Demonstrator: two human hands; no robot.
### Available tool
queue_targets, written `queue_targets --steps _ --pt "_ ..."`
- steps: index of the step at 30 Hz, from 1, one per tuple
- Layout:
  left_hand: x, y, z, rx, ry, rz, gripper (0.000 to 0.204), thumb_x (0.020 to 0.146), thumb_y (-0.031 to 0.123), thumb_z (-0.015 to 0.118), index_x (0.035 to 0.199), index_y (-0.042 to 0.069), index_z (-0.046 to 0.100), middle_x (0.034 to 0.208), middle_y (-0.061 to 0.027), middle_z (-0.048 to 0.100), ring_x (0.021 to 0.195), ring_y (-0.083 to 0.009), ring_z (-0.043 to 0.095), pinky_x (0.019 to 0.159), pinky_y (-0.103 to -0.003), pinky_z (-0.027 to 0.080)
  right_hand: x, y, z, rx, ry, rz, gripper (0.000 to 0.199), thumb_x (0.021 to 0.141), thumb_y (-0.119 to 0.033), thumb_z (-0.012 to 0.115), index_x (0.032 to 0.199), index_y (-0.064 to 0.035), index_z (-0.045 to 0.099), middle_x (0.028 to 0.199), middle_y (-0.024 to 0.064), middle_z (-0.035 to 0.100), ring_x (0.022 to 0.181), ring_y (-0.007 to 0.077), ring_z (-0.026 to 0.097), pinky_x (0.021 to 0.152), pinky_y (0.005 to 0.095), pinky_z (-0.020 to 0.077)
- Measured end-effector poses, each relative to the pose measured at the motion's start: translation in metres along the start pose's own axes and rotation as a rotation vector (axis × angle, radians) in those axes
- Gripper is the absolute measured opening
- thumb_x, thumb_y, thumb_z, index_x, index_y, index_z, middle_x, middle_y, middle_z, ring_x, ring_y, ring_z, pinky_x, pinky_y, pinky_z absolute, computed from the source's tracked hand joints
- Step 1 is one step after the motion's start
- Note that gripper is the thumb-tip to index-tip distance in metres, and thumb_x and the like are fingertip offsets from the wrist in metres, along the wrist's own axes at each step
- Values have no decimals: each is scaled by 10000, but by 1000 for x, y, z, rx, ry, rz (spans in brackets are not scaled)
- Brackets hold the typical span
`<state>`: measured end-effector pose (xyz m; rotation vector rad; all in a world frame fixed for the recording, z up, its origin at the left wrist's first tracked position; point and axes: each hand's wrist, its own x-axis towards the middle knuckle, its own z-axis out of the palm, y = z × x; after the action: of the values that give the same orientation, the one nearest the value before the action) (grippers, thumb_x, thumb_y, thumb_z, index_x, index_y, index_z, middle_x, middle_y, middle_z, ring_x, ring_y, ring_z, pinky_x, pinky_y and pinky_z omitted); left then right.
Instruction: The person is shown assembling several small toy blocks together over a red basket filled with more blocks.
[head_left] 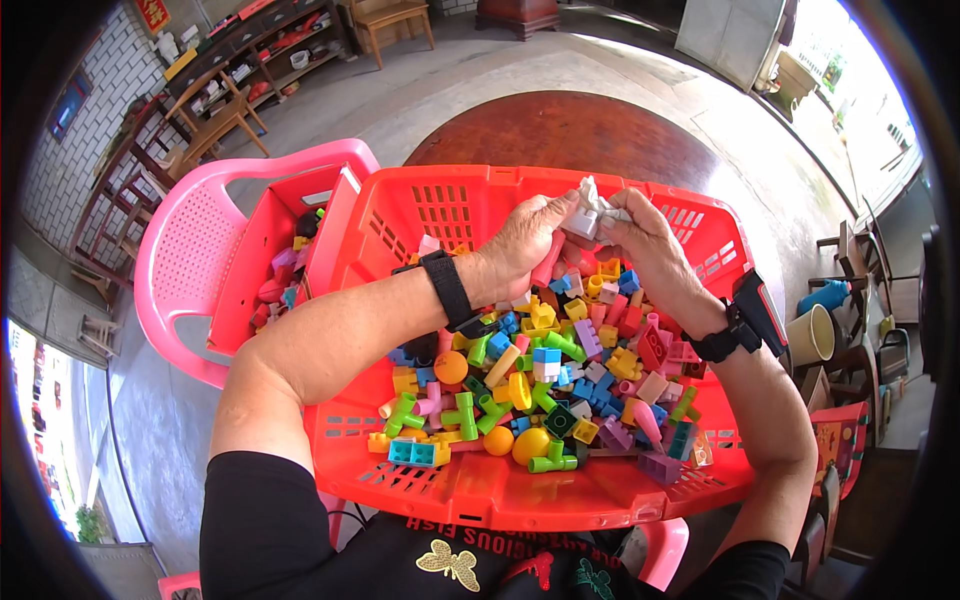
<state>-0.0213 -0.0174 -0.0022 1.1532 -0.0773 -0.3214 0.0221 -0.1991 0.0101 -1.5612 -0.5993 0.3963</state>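
Over the far part of a red plastic basket, both my hands meet at a pale toy block and a crumpled white tissue. My left hand pinches the block between thumb and fingers. My right hand grips the tissue and presses it against the block. A pink toy piece shows just under my left fingers; whether they hold it too, I cannot tell. Beneath my hands lies a heap of colourful toy blocks, with a few orange and yellow balls among them.
A pink plastic chair stands at the left, bearing a red box of small toys. Beyond the basket is a round brown table. Wooden chairs and shelves stand farther left. A cream bucket sits at the right.
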Motion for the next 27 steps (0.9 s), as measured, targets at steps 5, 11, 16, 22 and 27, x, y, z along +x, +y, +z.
queue_targets --steps 5,11,16,22,27 --pt "4 0 -3 56 73 61 436 918 486 488 924 56 555 778 -60 594 623 -118 548 518 -255 440 -2 -2 1 -83 -20 -68 109 898 -98 538 977 -29 512 866 24 546 816 92 488 712 250 413" --pt "3 7 2 127 8 47 397 924 464 493 968 70 522 732 -50 575 590 -103 535 487 -231 433 1 -3 2 -7 58 -57 80 905 -75 528 970 -29 516 850 20 560 769 90 513 692 252 441" --pt "-3 5 9 237 -118 -26 388 937 457 470 967 74 516 696 -37 553 554 -96 514 470 -221 427 3 6 -2 -100 65 -70 80 910 -80 531 979 -43 515 855 25 567 761 94 524 686 249 455" --pt "4 4 3 164 80 -17 299 941 364 508 993 69 512 756 -28 561 605 -86 531 492 -219 442 4 2 -2 -94 76 -107 70 907 -59 524 975 -52 511 842 23 558 784 92 522 670 244 456" --pt "2 3 7 142 60 -58 210 921 212 559 1055 65 492 931 -54 596 686 -94 563 519 -222 463 2 5 -2 -69 21 -82 71 891 -32 526 957 -52 507 839 28 549 791 93 524 670 246 457"
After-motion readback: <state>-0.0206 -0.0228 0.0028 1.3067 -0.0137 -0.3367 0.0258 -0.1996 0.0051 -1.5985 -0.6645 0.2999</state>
